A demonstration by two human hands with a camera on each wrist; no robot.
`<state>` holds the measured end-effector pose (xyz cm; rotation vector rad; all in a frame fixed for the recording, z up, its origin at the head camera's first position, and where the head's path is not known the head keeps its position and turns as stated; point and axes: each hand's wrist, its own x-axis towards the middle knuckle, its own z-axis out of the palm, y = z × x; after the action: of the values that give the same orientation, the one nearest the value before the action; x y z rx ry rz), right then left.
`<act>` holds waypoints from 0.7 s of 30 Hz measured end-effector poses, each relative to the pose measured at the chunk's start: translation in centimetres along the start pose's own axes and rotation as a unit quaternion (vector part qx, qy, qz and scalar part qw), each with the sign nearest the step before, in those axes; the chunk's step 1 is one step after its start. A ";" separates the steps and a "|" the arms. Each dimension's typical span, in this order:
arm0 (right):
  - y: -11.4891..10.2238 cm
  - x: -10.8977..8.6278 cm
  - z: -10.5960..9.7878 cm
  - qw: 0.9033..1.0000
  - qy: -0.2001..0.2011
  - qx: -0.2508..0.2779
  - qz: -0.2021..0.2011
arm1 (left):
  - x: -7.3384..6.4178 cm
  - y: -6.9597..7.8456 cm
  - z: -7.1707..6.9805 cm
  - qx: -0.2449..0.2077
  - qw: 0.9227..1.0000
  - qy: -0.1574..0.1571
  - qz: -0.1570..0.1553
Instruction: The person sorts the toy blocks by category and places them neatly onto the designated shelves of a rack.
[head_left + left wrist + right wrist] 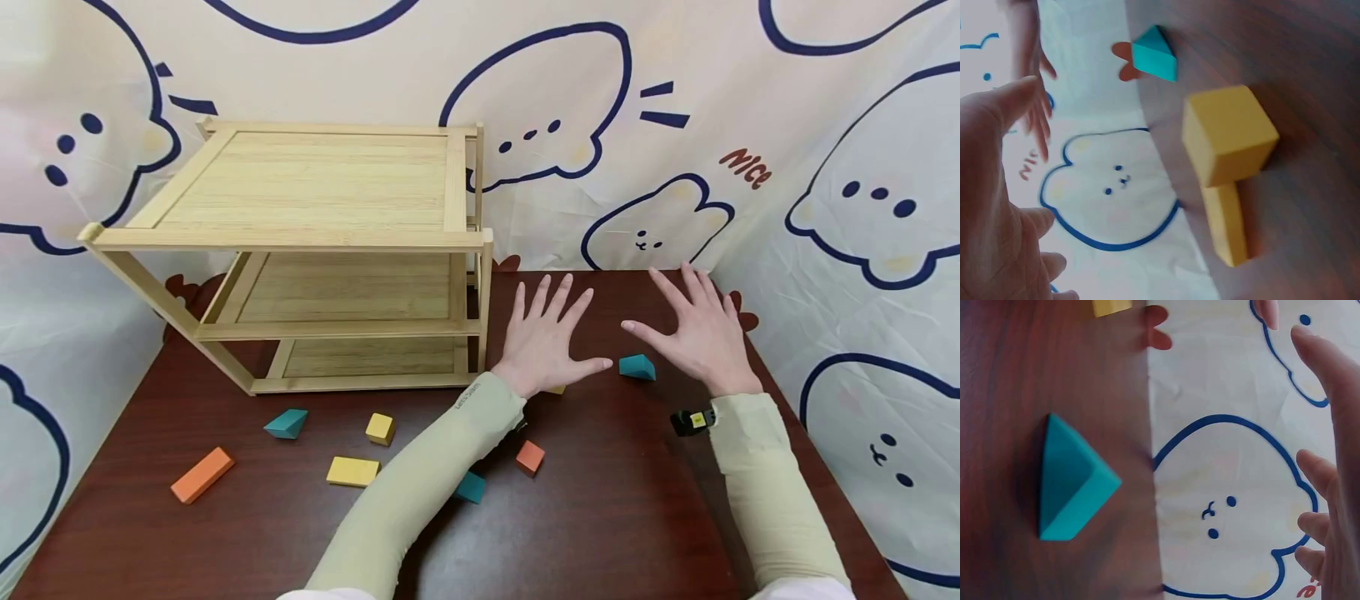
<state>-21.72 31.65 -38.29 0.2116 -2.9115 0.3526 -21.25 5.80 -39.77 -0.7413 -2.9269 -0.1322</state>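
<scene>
Where the two thumbs face each other, a teal wedge [637, 367] lies on the table [600, 517] between them, just beside the tip of the left thumb and touched by neither hand. It is smooth, with flat faces meeting in crisp ridges; in the right wrist view one slope is dark, the other brighter.

Under the left hand [546, 342] are a yellow cube [1229, 134] and a slim yellow bar [1225, 225]. The cube covers the bar's near end, so whether they touch cannot be told; from the head, only a yellow sliver shows below that thumb. The fingers of the left hand and the right hand [701, 337] are spread straight and grasp nothing. Both wrist views cut the hands off at their edges.

Nearer the person than the left fingers lies a red cube [529, 457]; beside it, a teal block [470, 487] is half hidden by the left sleeve [420, 500], its shape unclear. Left of the left fingers stands a wooden rack [300, 183], and in front of it an orange block [202, 475] lies well apart from them.
</scene>
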 end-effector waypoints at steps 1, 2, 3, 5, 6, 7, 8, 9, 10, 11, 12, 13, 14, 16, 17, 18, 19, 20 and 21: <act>-0.1 0.0 -0.1 1.000 0.005 0.001 -0.003 | -0.2 0.1 -0.2 0.000 1.000 0.002 0.005; -0.2 0.1 -0.3 1.000 0.010 0.002 -0.006 | -0.4 0.1 -0.4 -0.001 1.000 0.002 0.010; -0.3 0.1 -0.4 1.000 0.015 0.002 -0.009 | -0.5 0.2 -0.6 -0.003 1.000 0.004 0.015; -0.5 0.1 -0.7 1.000 0.026 0.006 -0.016 | -1.0 0.3 -0.9 -0.005 1.000 0.008 0.026; -0.6 0.1 -0.9 0.999 0.031 0.008 -0.019 | -1.3 0.3 -1.1 -0.007 0.999 0.010 0.032; -0.8 0.2 -1.0 0.999 0.037 0.009 -0.023 | -1.5 0.3 -1.3 -0.006 0.999 0.012 0.037; -1.0 0.2 -1.1 0.999 0.043 0.011 -0.027 | -1.8 0.2 -1.5 -0.008 0.999 0.015 0.042; -1.2 0.2 -1.2 0.998 0.050 0.014 -0.032 | -2.1 0.2 -1.7 -0.007 0.999 0.017 0.047; -1.4 0.3 -1.3 0.998 0.055 0.017 -0.037 | -2.4 0.2 -1.8 -0.009 0.998 0.021 0.053; -1.6 0.3 -1.4 0.997 0.060 0.019 -0.042 | -2.7 0.2 -2.0 -0.011 0.998 0.024 0.058; -1.8 0.3 -1.5 0.997 0.065 0.022 -0.047 | -3.0 0.2 -2.1 -0.014 0.997 0.027 0.064; -2.0 0.3 -1.6 0.996 0.069 0.024 -0.052 | -3.2 0.1 -2.2 -0.014 0.997 0.028 0.070; -2.3 0.4 -1.7 0.995 0.073 0.027 -0.056 | -3.5 0.1 -2.4 -0.019 0.997 0.028 0.075; -2.8 0.4 -1.9 0.995 0.077 0.032 -0.063 | -4.0 0.1 -2.6 -0.028 0.995 0.026 0.087; -3.0 0.4 -2.1 0.994 0.078 0.034 -0.067 | -4.2 0.0 -2.7 -0.033 0.995 0.023 0.093; -3.2 0.4 -2.2 0.994 0.079 0.036 -0.070 | -4.5 -0.1 -2.8 -0.039 0.994 0.020 0.100; -3.5 0.3 -2.3 0.994 0.078 0.038 -0.072 | -4.8 -0.2 -2.9 -0.046 0.993 0.016 0.105; -3.7 0.3 -2.5 0.993 0.078 0.040 -0.074 | -5.0 -0.3 -3.0 -0.052 0.992 0.013 0.112; -4.0 0.3 -2.6 0.993 0.077 0.043 -0.076 | -5.3 -0.4 -3.1 -0.056 0.992 0.010 0.117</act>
<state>-20.86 28.45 -34.90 0.3971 -2.7104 0.4471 -16.54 2.61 -37.43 -1.0853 -2.8045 -0.2800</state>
